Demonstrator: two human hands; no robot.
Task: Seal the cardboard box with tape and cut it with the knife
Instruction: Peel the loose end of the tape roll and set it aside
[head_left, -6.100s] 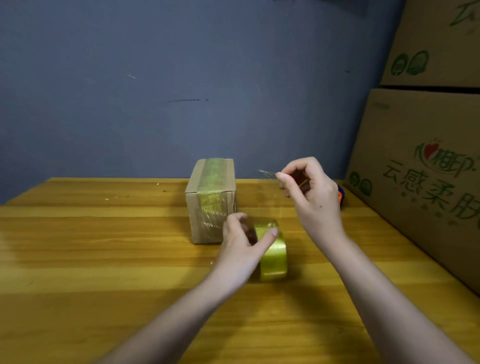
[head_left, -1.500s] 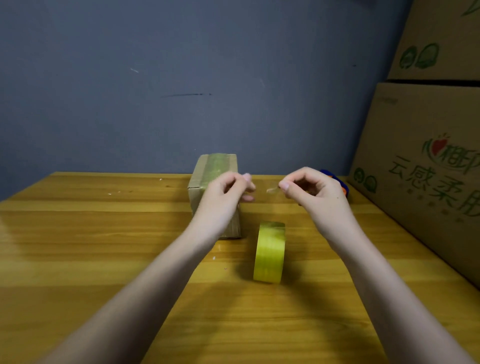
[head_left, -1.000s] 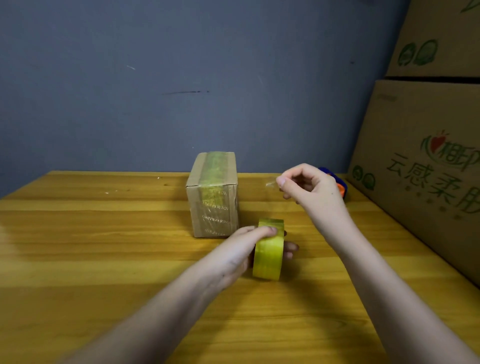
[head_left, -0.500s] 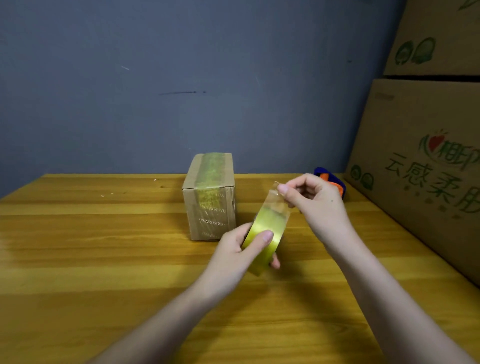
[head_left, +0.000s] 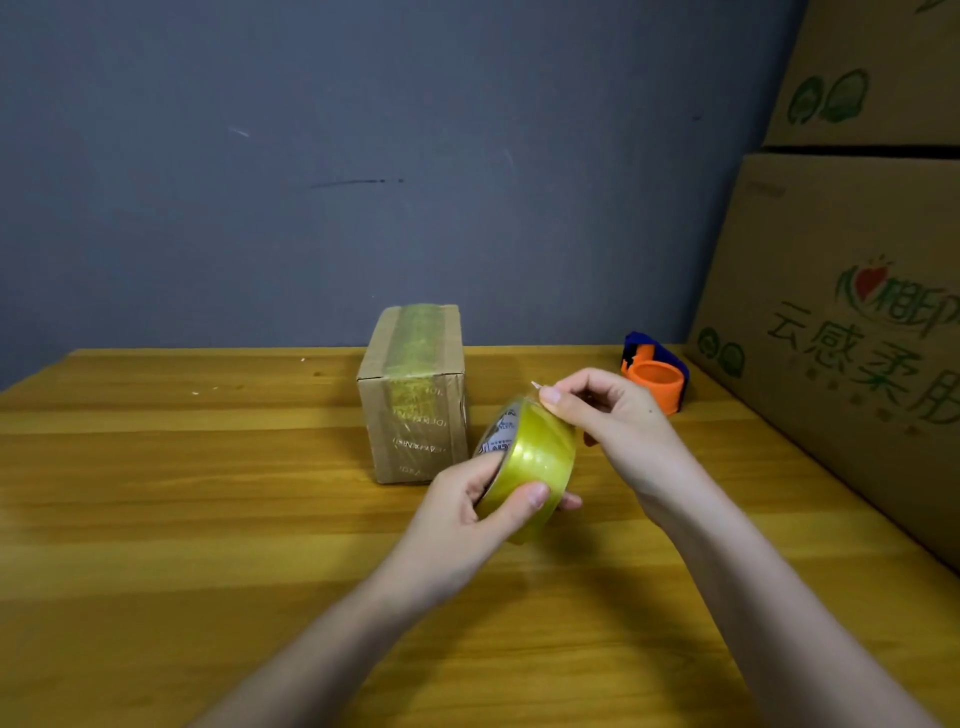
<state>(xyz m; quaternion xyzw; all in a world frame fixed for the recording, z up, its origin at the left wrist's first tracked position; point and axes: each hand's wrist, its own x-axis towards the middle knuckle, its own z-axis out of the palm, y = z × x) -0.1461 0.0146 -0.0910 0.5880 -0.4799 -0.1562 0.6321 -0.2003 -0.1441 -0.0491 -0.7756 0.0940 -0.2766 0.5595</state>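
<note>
Our left hand (head_left: 467, 512): fingers curled, thumb forward, clamped. Our right hand (head_left: 610, 415): thumb and forefinger pinched, forearm angled inward.

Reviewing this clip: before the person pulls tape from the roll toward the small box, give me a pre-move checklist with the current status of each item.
1. Tape roll secured: ok, left hand has a grip on it, lifted off the table.
2. Free tape end caught: ok, right hand pinches it at the roll's top edge.
3. Small cardboard box in reach: ok, standing just behind the roll.
4. Box top already taped: ok, a strip runs over it.
5. Cutting tool ready: cannot tell, only an orange and blue dispenser shows.
</note>
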